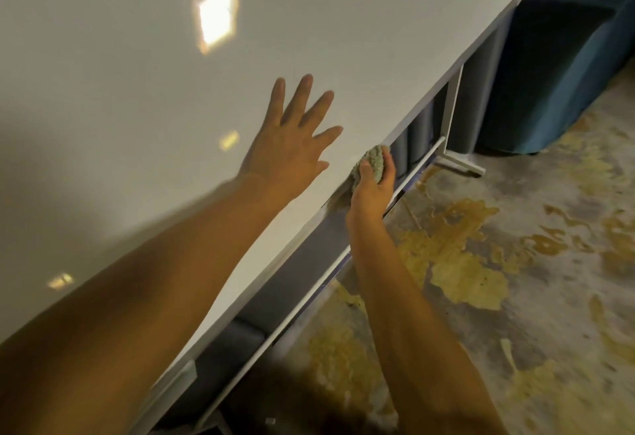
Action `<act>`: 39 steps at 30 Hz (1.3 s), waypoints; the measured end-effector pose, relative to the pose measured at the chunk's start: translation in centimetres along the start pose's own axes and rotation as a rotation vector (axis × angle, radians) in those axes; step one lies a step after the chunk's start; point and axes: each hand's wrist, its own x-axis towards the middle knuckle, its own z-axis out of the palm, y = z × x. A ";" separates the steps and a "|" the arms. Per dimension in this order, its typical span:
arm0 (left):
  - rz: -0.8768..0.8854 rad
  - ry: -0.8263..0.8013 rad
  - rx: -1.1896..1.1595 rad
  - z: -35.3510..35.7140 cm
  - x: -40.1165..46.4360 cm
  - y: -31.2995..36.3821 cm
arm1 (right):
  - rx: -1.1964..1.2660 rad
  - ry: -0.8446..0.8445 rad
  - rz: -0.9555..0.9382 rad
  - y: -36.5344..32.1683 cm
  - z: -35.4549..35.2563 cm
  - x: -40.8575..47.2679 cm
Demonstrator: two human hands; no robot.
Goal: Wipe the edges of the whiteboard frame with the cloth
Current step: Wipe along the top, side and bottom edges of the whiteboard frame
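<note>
Gripping the cloth (372,162), the right hand (372,190) presses the frame (443,75) (no writing shows).

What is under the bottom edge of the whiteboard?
Under the whiteboard run a white stand bar and dark upholstery. The right hand with the cloth covers part of the edge.

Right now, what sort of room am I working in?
Probably an office lounge or meeting space. A large glossy white whiteboard stands on a white metal stand, dark teal upholstered seating sits behind it, and the floor is grey carpet with mustard-yellow patches.
</note>
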 end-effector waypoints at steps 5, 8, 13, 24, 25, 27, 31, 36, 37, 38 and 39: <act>0.027 -0.007 0.008 -0.9 -0.4 -0.3 | 0.020 -0.017 -0.051 0.6 -0.4 -1.4; 0.045 -0.012 0.025 -1.4 -1.5 -0.4 | 0.021 -0.024 -0.066 0.8 -0.8 -2.5; 0.092 -0.013 0.004 -1.9 -6.9 -0.8 | 0.004 0.008 -0.096 1.8 -1.9 -5.4; 0.038 -0.004 0.043 -1.0 -19.3 -4.4 | -0.036 -0.034 -0.015 8.2 -1.2 -16.3; 0.012 -0.012 0.043 -1.0 -20.0 -4.7 | -0.036 -0.051 -0.003 8.8 -1.1 -17.2; -0.016 -0.018 0.038 -0.7 -21.5 -5.3 | -0.017 -0.082 0.023 10.0 -1.1 -18.7; -0.048 -0.001 0.020 0.0 -24.1 -6.4 | 0.050 -0.144 0.111 12.5 -1.5 -22.3; -0.077 0.001 -0.040 0.4 -28.3 -6.8 | 0.104 -0.234 0.207 15.2 -2.6 -26.8; -0.078 0.001 -0.042 0.4 -29.1 -6.8 | 0.130 -0.250 0.216 15.6 -2.9 -27.5; -0.081 0.006 -0.048 0.5 -29.9 -6.7 | 0.158 -0.257 0.227 15.9 -3.2 -28.0; -0.087 0.009 -0.050 0.5 -30.4 -6.6 | 0.186 -0.256 0.240 16.3 -3.5 -28.4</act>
